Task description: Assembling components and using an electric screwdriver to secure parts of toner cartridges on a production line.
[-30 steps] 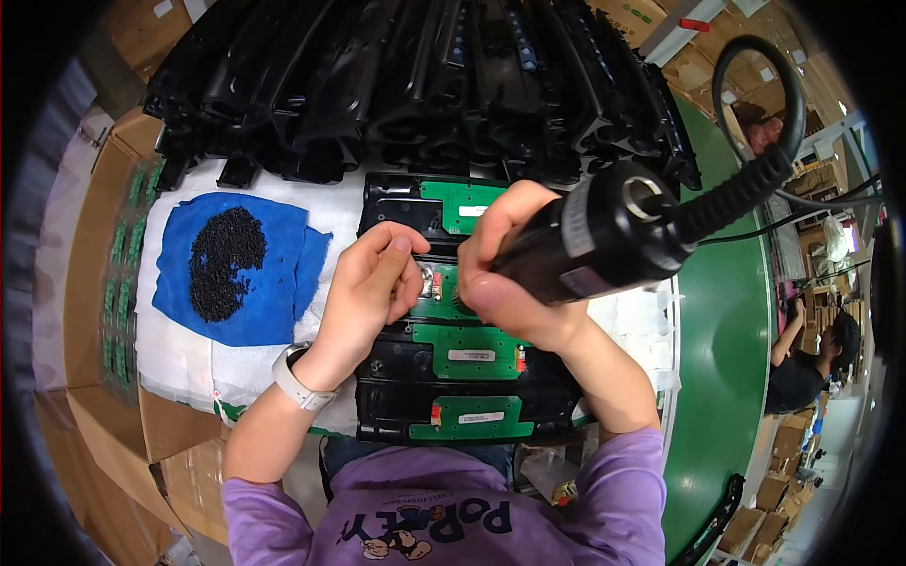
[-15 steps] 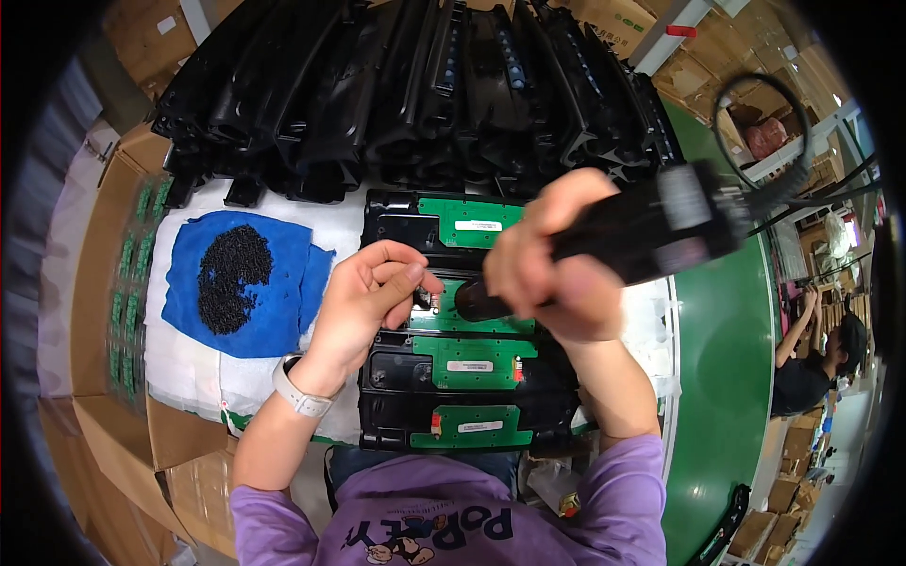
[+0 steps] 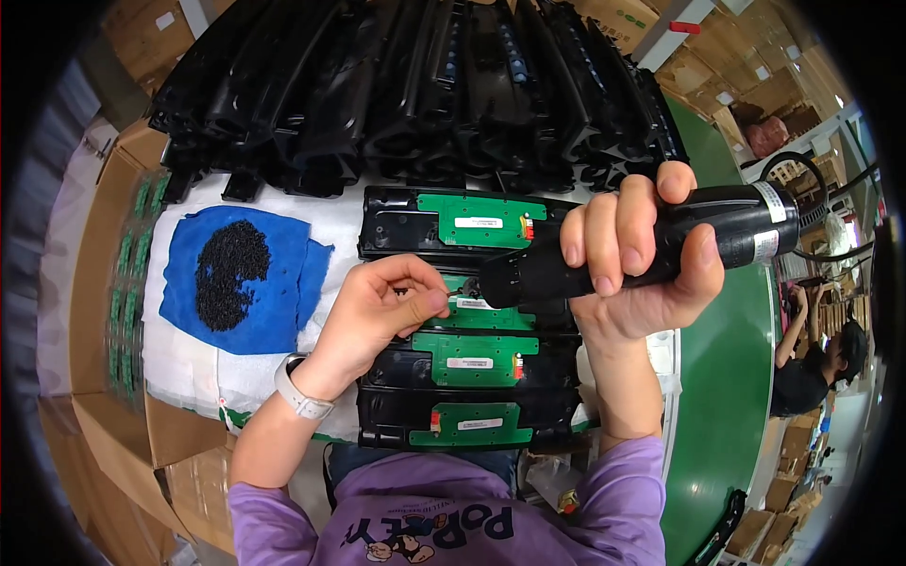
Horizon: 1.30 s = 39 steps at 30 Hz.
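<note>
item: black driver (image 3: 741,222), one, corded; 12 o'clock being straight away from the wearer. its long axis is running from just above 3 o'clock to just below 9, nose pointing left and slightly toward the wearer. the nose is hanging over the second board (image 3: 453,319) from the 12 o'clock end; whether it is touching, cannot tell. the cable (image 3: 802,168) is leaving at the 3 o'clock end and looping up toward 2.

right hand (image 3: 628,307): wrapping the driver, fingers curling over the top, thumb lying along the near side.

left hand (image 3: 387,297): almost closed, thumb and index finger pinching just beside the nose, on its 9 o'clock side; anything between the tips being too small to tell.

containers and carriers:
box (image 3: 71,311), cardboard, at 9 o'clock: holding green strips (image 3: 114,321) in rows.
cloth (image 3: 283,274), blue, at 9 o'clock of the left hand: lying flat, bearing a heap of black bits (image 3: 226,264).
panels (image 3: 396,226), black, four: lying crosswise, ranked from 12 to 6 o'clock, each carrying one green board.

also: casings (image 3: 326,94), black, crowding together at 12 o'clock.
</note>
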### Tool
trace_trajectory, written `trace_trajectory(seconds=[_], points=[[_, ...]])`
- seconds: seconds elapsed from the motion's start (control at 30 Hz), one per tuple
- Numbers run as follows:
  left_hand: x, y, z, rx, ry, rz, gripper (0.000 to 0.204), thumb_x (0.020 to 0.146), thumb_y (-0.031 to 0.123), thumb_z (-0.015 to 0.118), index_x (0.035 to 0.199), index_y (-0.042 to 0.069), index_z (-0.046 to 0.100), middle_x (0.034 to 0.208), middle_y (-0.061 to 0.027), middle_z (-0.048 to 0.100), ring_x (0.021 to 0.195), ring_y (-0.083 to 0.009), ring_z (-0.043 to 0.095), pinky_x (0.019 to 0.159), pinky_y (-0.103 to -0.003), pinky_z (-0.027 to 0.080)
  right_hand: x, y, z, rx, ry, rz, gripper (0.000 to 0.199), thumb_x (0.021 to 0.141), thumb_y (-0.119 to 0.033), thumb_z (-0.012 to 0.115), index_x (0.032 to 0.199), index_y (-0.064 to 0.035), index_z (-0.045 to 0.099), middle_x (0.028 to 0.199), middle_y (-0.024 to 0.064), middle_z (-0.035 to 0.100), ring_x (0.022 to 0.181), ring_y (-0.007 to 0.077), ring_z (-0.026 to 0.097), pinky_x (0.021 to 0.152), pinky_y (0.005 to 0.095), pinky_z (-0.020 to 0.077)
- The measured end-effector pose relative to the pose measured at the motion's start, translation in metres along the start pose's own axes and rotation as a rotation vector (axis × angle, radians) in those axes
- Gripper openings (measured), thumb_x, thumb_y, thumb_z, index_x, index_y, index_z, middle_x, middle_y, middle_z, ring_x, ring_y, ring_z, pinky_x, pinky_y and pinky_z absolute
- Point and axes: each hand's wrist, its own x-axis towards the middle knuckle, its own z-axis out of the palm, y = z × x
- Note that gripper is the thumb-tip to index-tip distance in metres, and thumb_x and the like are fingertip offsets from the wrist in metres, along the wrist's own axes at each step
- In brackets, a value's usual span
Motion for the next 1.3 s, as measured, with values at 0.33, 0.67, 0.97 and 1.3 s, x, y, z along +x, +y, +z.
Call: trace_trajectory(seconds=[0.33,0.67,0.97,1.3], points=[[-0.003,0.001,-0.002,0.066,-0.062,-0.059,0.01,0.084,0.007,0.065,0.088,-0.001,0.063,0.075,-0.0031,0.063,0.058,-0.0012,0.049,0.048,-0.015,0.036,-0.005,0.005,0.008,-0.033,-0.009,0.019,0.031,0.086,-0.03,0.052,0.107,-0.0079,0.045,0.061,0.0031,0.047,0.044,0.0147,0.046,0.052,0.0331,0.0445],[-0.005,0.006,0.005,0.276,-0.102,-0.124,0.008,0.082,0.005,0.065,0.081,-0.002,0.063,0.072,-0.0027,0.063,0.061,-0.0021,0.053,0.05,-0.016,0.038,-0.006,-0.001,0.019,-0.103,0.11,0.135,0.029,0.086,-0.03,0.051,0.103,-0.0064,0.045,0.06,0.0009,0.045,0.043,0.0121,0.043,0.052,0.0313,0.0417],[0.006,-0.005,-0.01,-0.132,0.094,0.122,0.023,0.095,0.015,0.039,0.096,-0.003,0.054,0.088,-0.0107,0.062,0.077,-0.0121,0.058,0.068,-0.022,0.044,-0.022,0.023,0.017,-0.145,-0.088,0.294,0.031,0.07,0.002,0.062,0.097,0.0,0.046,0.065,0.0046,0.051,0.051,0.0086,0.049,0.045,0.0223,0.0378],[0.007,-0.011,-0.006,-0.03,0.133,0.127,0.021,0.097,0.011,0.034,0.104,-0.003,0.048,0.101,-0.0171,0.06,0.091,-0.0228,0.064,0.077,-0.029,0.05,-0.023,0.012,0.03,-0.434,-0.153,0.613,0.03,0.067,-0.006,0.067,0.088,-0.0049,0.045,0.062,0.0025,0.047,0.052,0.0126,0.046,0.051,0.0266,0.0383]])
